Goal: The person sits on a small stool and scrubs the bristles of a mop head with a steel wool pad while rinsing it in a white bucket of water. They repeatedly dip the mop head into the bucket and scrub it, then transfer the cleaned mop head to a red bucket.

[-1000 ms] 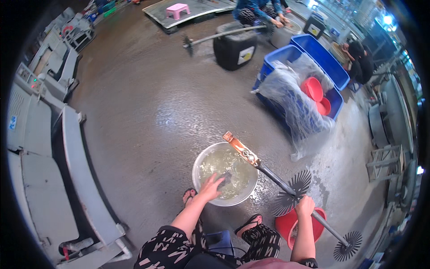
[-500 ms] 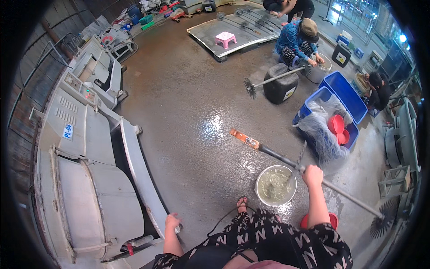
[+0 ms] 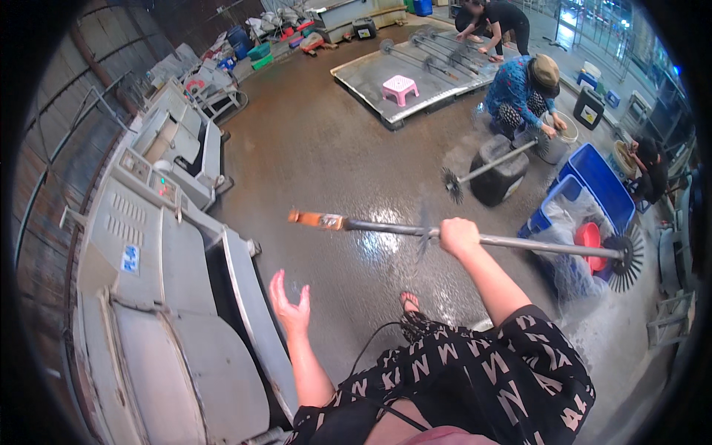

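My right hand (image 3: pixel 460 236) is wrapped round a long metal rod (image 3: pixel 534 245) held across in front of me. The rod's left end is an orange piece (image 3: pixel 317 220). A spiked round disc (image 3: pixel 623 259) sits at its right end, and another disc (image 3: pixel 425 231), blurred, is just left of my fist. My left hand (image 3: pixel 291 302) is raised below the orange end, thumb and fingers apart, with nothing in it. It is close to the edge of a grey machine (image 3: pixel 248 319) but appears apart from it.
Machines line my left. Ahead is a low platform (image 3: pixel 363 89) with a pink stool (image 3: pixel 400 87) and several similar rods. A black jerrycan (image 3: pixel 498 178) with a rod across it stands near a crouching person (image 3: pixel 515 93). A blue bin (image 3: pixel 586 167) holds plastic sheeting. The floor (image 3: pixel 297 170) is wet.
My right hand has raised the rod, which now lies more level and further left at its orange end. My left hand has lifted from the machine's edge. The bucket of liquid is largely hidden.
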The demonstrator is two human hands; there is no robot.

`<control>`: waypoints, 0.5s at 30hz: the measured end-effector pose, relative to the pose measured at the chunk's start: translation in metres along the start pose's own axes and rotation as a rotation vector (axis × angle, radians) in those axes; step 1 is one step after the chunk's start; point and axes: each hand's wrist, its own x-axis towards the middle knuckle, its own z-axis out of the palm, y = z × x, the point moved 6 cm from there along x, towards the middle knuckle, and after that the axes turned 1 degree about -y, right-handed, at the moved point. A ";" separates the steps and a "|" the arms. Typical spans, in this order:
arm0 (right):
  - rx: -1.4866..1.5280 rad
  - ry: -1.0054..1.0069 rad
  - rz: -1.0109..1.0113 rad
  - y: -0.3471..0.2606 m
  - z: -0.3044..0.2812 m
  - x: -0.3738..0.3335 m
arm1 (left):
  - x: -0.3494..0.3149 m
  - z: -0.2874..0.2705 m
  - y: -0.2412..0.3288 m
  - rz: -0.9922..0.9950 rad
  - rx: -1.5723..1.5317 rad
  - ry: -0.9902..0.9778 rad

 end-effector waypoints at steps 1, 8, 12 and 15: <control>0.004 -0.005 -0.031 -0.015 -0.003 0.027 | 0.044 0.006 0.024 0.103 0.024 -0.028; 0.028 -0.009 -0.410 -0.151 -0.077 0.164 | 0.188 0.097 0.016 0.380 0.346 -0.450; 0.020 -0.035 -0.550 -0.201 -0.085 0.244 | 0.244 0.132 -0.026 0.247 0.526 -0.444; -0.022 0.071 -0.670 -0.235 -0.087 0.303 | 0.285 0.158 -0.089 0.191 0.560 -0.493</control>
